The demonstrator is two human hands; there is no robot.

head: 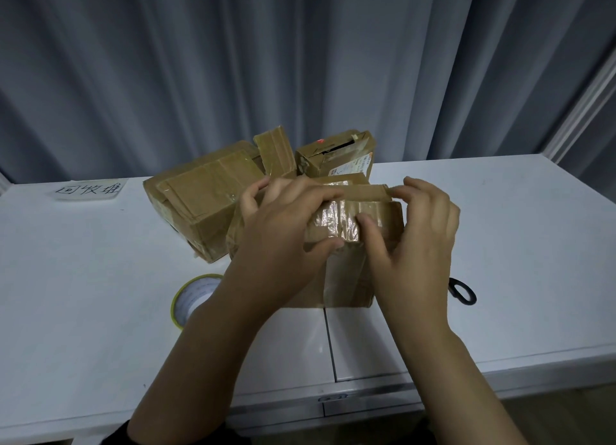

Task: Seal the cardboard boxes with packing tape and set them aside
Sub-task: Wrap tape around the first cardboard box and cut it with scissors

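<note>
A small cardboard box (346,274) with old shiny tape on it stands at the middle of the white table (500,244). My left hand (283,224) grips its top left, thumb on the near face and fingers curled over the far edge. My right hand (420,224) pinches the box's raised top flap (363,192) at its right end, thumb pressed against the taped front. A roll of packing tape (191,298) lies on the table left of my left forearm, partly hidden by it.
Behind the held box lie a larger cardboard box (200,197) at the left and a smaller box (336,157) with a label at the back. Black scissors (461,291) peek out right of my right wrist. A handwritten paper label (88,189) lies far left. Grey curtains hang behind.
</note>
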